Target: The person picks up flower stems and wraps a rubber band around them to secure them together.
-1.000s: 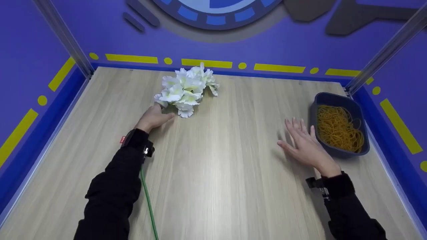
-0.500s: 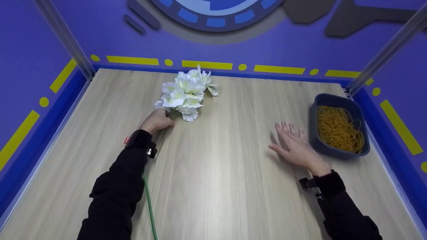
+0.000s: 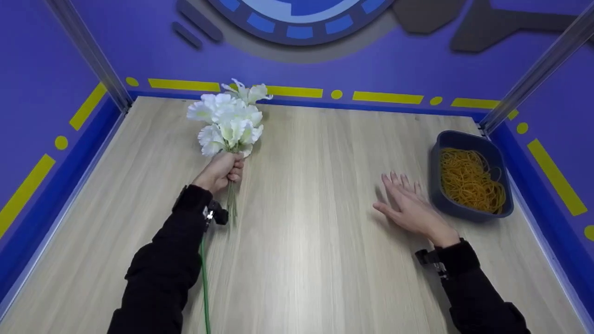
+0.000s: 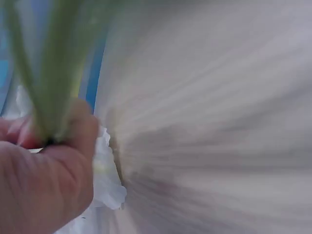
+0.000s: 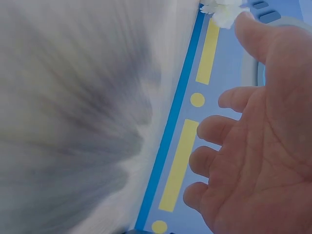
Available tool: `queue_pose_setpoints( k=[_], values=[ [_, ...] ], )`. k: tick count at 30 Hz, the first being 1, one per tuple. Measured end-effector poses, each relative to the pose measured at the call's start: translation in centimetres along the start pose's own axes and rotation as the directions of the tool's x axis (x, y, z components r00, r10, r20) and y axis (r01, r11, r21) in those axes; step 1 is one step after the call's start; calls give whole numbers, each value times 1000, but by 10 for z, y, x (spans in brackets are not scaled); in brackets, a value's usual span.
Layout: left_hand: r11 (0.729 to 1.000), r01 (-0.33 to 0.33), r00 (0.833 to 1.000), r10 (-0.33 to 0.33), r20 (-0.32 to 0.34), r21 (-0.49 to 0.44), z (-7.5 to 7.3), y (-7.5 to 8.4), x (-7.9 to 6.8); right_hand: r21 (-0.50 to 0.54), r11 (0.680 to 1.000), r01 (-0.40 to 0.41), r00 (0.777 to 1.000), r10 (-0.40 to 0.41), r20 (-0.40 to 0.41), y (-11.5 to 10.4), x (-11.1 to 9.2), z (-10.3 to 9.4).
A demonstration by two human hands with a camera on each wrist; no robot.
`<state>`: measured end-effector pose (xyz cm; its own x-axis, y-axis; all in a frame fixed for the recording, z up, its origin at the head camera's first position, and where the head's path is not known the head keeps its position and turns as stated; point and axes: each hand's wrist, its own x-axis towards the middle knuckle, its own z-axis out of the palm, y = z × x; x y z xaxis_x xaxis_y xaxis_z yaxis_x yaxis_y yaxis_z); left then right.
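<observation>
A bunch of white artificial flowers (image 3: 229, 118) is lifted at the table's left side, blooms toward the back wall. My left hand (image 3: 222, 171) grips its stems just below the blooms, fingers curled round them. Green stems (image 4: 56, 73) rise blurred out of the fist in the left wrist view, with white petals (image 4: 108, 180) behind it. My right hand (image 3: 413, 211) holds nothing, its fingers extended over the table beside a dark box. In the right wrist view the palm (image 5: 253, 165) shows with nothing in it.
The dark grey box (image 3: 475, 215) of tan rubber bands (image 3: 471, 181) stands at the right edge. A green cable (image 3: 205, 287) runs along the left forearm. Purple-blue walls (image 3: 325, 69) with yellow marks enclose the pale wooden table (image 3: 306, 222) on three sides.
My left hand has closed round the stems and raised the flowers, turning them upright and leftward. My right hand first shifted slightly left, then stayed nearly still.
</observation>
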<state>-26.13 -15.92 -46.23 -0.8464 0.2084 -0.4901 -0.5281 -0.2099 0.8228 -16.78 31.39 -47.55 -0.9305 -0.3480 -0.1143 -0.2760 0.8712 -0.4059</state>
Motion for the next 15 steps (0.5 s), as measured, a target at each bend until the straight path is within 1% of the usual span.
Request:
queue_pose_setpoints(
  k=[4,6,8,10,15],
  values=[
    [992,28,999,-26,21,-124,1,1,-1,-1,1000,-4,1000,4,2,0,-1,0],
    [978,46,999,-41,29,-202,0,0,-1,-2,1000,-3,1000,3,6,-1,-1,1],
    [958,53,998,-46,33,-282,1,-1,-1,0,1000,-4,1000,4,10,-1,-1,1],
    [930,59,998,-49,38,-363,1,-2,-2,4,1000,-7,1000,7,15,-1,-1,1],
    [877,36,999,-34,12,-479,5,-3,-3,-3,1000,-6,1000,6,18,-1,0,1]
  ],
)
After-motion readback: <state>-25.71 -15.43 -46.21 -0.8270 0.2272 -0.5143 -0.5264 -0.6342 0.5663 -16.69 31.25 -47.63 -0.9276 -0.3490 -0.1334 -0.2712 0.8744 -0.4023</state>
